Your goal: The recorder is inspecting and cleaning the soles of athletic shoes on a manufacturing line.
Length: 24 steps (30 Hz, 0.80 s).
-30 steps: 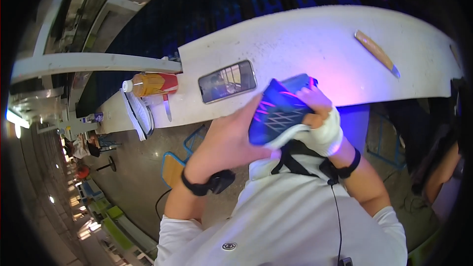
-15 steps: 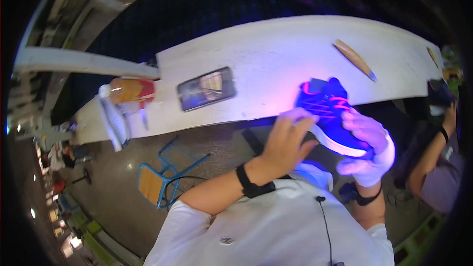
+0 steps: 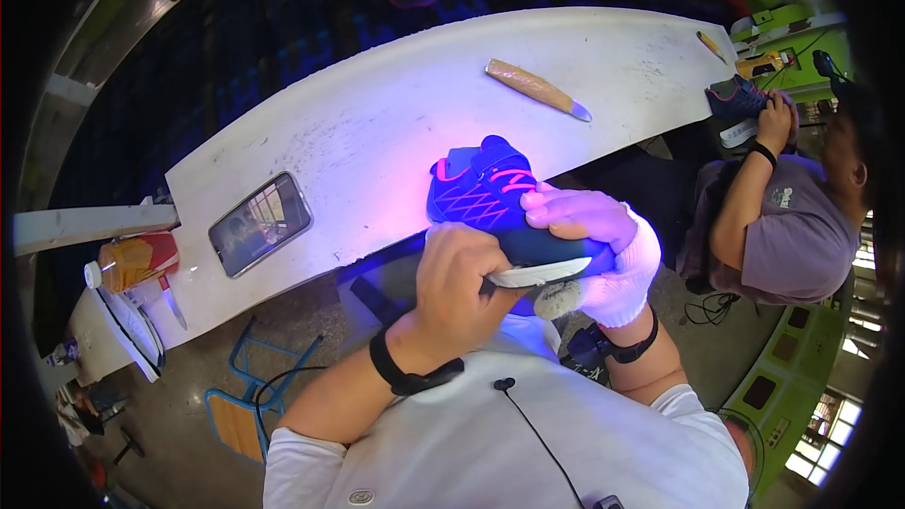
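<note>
A dark blue sneaker [image 3: 476,196] with pink laces and criss-cross pink lines is held over the table's near edge, lit by violet light. Its toe points toward me at the lower right. My right hand [image 3: 613,254], in a white knit glove, wraps round the toe with fingers on top and thumb beneath. My bare left hand [image 3: 457,281] is closed in a pinch at the near side, on the edge of the white sole [image 3: 542,273]. Whether the sole is loose from the upper there, I cannot tell.
On the white table [image 3: 368,113] lie a phone [image 3: 259,223], a knife with a wrapped handle [image 3: 533,90] and a bottle [image 3: 137,264]. A white shoe sole [image 3: 130,335] rests at the left end. At right a co-worker [image 3: 792,217] handles a dark shoe [image 3: 735,97]. A blue-framed chair [image 3: 240,419] stands below.
The view has swung to the right, so the table's things sit further left. My left fingers have gone from spread along the sneaker's side to closed on the sole edge.
</note>
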Tool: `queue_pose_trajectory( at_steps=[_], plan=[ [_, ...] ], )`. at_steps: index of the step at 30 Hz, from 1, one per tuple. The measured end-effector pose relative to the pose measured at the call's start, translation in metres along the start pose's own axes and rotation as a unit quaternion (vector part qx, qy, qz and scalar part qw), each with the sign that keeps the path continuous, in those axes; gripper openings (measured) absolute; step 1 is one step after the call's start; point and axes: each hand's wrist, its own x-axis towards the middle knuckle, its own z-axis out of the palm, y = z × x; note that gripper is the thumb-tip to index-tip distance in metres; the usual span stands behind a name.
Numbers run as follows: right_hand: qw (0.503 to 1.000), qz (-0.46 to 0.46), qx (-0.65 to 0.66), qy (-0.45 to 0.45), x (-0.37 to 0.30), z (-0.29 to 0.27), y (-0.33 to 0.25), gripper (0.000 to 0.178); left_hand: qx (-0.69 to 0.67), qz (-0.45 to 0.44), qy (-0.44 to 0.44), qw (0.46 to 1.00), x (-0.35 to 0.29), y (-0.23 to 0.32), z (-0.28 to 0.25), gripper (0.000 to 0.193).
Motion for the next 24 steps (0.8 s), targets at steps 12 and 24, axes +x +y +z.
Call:
queue_pose_trajectory(
  at_steps=[12,24],
  plan=[
    [0.998,-0.019,-0.018,0.056,-0.011,-0.011,0.013,0.053,-0.026,-0.111,-0.084,0.990,0.026,-0.006,-0.003,0.054],
    [0.947,0.208,0.219,0.108,-0.044,-0.056,0.076,0.045,0.239,-0.016,-0.289,0.927,0.071,-0.009,0.009,0.046]
  ],
)
